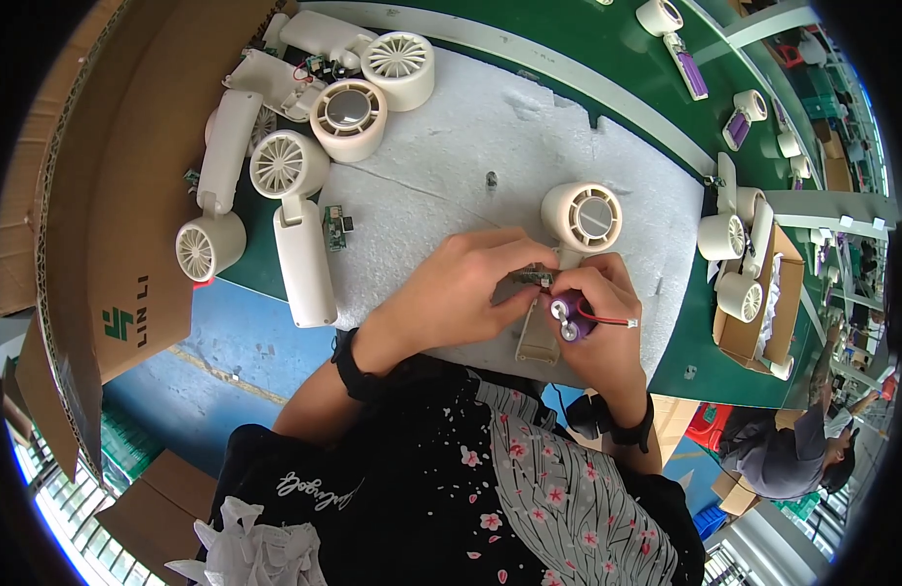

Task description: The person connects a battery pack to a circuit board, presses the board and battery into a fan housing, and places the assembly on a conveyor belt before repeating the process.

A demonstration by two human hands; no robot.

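A cream handheld fan (580,217) lies on the white foam sheet (451,146) in front of me, its round head pointing away and its open handle shell (538,340) toward me. My left hand (470,283) pinches a small circuit board (535,277) between thumb and fingers, over the fan's neck. My right hand (607,317) holds a pair of purple battery cells (570,318) in its palm, with a red wire (607,320) ending in a white plug. Its thumb and fingertips meet the board's right edge. Fingers partly hide the board and the neck.
Several cream fans (293,166) lie along the foam's left side, beside a loose green circuit board (336,228). A tall cardboard box (143,195) stands at the left. At the right, more fans lie by a small open carton (778,303). Beyond it, a co-worker (788,454) sits.
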